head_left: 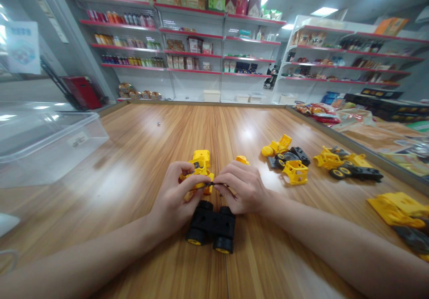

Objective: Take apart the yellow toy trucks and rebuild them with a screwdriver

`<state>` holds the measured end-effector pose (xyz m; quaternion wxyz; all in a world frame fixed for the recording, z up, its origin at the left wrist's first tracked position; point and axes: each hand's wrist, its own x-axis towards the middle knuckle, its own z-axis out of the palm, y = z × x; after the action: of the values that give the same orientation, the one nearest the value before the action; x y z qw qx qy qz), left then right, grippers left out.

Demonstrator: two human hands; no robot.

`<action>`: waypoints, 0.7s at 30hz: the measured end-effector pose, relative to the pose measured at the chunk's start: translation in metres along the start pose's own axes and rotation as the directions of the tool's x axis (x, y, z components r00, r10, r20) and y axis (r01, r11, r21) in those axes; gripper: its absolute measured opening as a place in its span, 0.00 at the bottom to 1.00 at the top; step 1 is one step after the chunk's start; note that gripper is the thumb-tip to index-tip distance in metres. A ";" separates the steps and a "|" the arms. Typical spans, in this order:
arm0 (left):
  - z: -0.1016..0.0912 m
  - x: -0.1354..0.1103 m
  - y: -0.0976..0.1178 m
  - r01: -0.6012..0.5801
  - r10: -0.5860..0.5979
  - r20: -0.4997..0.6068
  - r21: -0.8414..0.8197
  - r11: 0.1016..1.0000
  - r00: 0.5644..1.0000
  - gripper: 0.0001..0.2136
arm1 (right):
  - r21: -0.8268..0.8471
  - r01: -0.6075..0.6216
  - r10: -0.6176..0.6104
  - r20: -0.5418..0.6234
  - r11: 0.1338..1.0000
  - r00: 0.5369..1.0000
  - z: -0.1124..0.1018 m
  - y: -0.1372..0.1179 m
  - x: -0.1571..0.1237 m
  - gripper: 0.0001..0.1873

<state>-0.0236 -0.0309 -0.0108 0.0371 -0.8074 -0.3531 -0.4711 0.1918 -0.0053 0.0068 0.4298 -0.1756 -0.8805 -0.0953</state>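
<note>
My left hand [174, 198] is closed around a yellow toy vehicle body [200, 167] held just above the wooden table [134, 156]. My right hand [243, 187] pinches a small dark pin-like part [214, 183] that meets the yellow body between the two hands. A black toy chassis with yellow-hubbed wheels [212, 227] lies on the table right below both hands. A small yellow piece [241, 159] lies just beyond my right hand.
More yellow and black toy vehicle parts lie to the right [288, 160], [345, 164], [400, 209]. A clear plastic bin [43, 142] stands at the left. Store shelves [187, 44] with goods line the back wall. Packaged items [335, 115] sit past the table's right edge.
</note>
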 end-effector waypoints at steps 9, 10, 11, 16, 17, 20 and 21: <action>-0.001 0.000 0.000 0.003 -0.003 -0.021 0.035 0.999 1.000 0.20 | -0.037 -0.023 0.024 0.026 0.999 0.999 0.001 -0.001 0.001 0.01; 0.000 0.000 0.000 0.013 -0.011 -0.037 0.040 0.999 0.999 0.22 | -0.036 -0.029 0.030 0.041 0.999 0.999 0.002 -0.001 0.001 0.02; 0.000 0.001 0.000 0.022 -0.020 -0.052 0.046 0.999 0.998 0.24 | -0.031 -0.034 0.035 0.055 0.999 0.998 0.002 -0.001 0.001 0.02; 0.000 0.001 0.002 0.001 0.007 -0.065 0.118 0.993 0.998 0.21 | -0.006 -0.026 0.027 0.078 1.000 0.997 0.001 0.001 -0.001 0.05; -0.001 0.001 0.003 -0.014 0.023 -0.062 0.136 0.991 0.998 0.21 | -0.018 -0.019 0.020 0.082 1.000 0.996 0.001 0.001 -0.001 0.05; -0.003 0.002 0.005 -0.052 0.064 -0.061 0.182 0.982 0.996 0.21 | -0.066 -0.003 0.010 0.109 0.998 0.994 0.001 0.001 -0.003 0.04; -0.003 0.002 0.006 -0.063 0.076 -0.062 0.196 0.979 0.995 0.21 | -0.078 -0.004 0.014 0.125 0.997 0.992 0.001 0.000 -0.003 0.04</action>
<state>-0.0221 -0.0354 -0.0057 0.1440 -0.7951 -0.3672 -0.4606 0.1926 -0.0052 0.0039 0.3671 -0.2020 -0.9005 -0.1164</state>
